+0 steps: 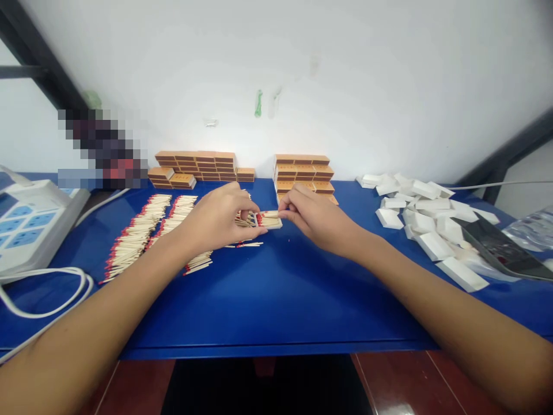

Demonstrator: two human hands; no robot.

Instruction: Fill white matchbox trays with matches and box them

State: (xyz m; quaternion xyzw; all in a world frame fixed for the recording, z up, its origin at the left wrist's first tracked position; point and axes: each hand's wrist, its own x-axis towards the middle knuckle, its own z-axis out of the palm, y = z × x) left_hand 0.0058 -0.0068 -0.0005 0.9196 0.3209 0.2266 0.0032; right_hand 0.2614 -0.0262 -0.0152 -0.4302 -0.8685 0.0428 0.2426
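A small white matchbox tray (pixel 273 223) with red-tipped matches (pixel 268 215) in it lies on the blue table between my hands. My left hand (pixel 222 214) curls around the tray's left end, thumb in front and fingers behind. At the right end, my right hand (pixel 311 218) has thumb and forefinger pinched at the plain ends of the matches, just above the tray's rim. More loose matches (pixel 199 262) lie beneath and beside my left hand, partly hidden by it. Farther left are long rows of matches (pixel 137 236), their red heads mostly facing left.
Orange-brown matchboxes stand against the wall in a left stack (pixel 216 167) and a right stack (pixel 302 171). White empty-looking trays (pixel 425 202) are heaped at right, beside a dark phone-like device (pixel 501 245). A white power strip (pixel 32 225) and cable (pixel 82 271) occupy the left.
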